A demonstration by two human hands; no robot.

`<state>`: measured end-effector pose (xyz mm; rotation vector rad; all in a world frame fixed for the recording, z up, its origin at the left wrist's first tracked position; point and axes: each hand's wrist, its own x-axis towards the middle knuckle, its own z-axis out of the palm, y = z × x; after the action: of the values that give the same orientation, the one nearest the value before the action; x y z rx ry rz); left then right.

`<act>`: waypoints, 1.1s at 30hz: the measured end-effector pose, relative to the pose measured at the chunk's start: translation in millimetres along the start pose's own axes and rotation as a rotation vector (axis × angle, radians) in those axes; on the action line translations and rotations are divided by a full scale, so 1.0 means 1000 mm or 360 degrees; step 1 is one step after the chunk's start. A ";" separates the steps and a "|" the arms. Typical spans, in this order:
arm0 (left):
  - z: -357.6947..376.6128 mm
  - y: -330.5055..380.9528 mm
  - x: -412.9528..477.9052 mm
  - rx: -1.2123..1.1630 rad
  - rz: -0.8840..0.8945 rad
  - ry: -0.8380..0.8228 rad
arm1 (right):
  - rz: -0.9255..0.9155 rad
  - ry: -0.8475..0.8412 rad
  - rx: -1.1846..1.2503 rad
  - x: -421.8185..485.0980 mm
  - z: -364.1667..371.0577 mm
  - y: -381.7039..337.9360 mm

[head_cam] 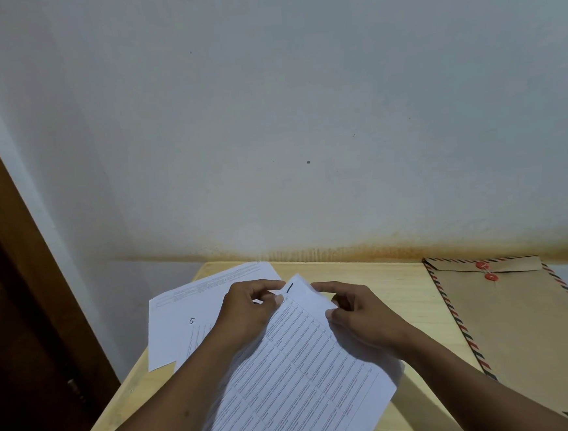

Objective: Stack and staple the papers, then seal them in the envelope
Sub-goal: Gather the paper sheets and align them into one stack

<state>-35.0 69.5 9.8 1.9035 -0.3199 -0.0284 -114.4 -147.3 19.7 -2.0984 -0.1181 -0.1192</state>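
While both hands pinch the sheet [298, 367], the wooden table [401, 294] abuts a stained wall [301, 112].

Both hands, left hand [249, 308] and right hand [360, 314], pinched the top of a printed sheet [299, 380] above a wooden table [407, 294]; an envelope [529, 325] lay right.

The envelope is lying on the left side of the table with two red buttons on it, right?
Not quite. The head view shows the envelope lying on the right side of the table, not the left. It does have two red buttons near its top flap.
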 end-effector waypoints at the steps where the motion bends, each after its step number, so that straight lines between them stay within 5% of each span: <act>1: 0.000 0.001 0.000 0.0017 0.0009 0.0008 | -0.0001 0.0000 -0.0010 0.000 0.000 0.000; 20: -0.003 0.003 -0.002 -0.0180 -0.0154 -0.0090 | -0.0068 0.0051 -0.0195 0.004 0.001 -0.001; 33: -0.003 0.010 0.002 -0.0183 -0.0071 0.0413 | 0.0381 0.0316 0.0163 0.008 -0.024 0.034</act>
<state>-35.0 68.8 20.5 1.7754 -0.0976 0.1664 -102.7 -184.4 4.2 -1.9698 0.2414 -0.1724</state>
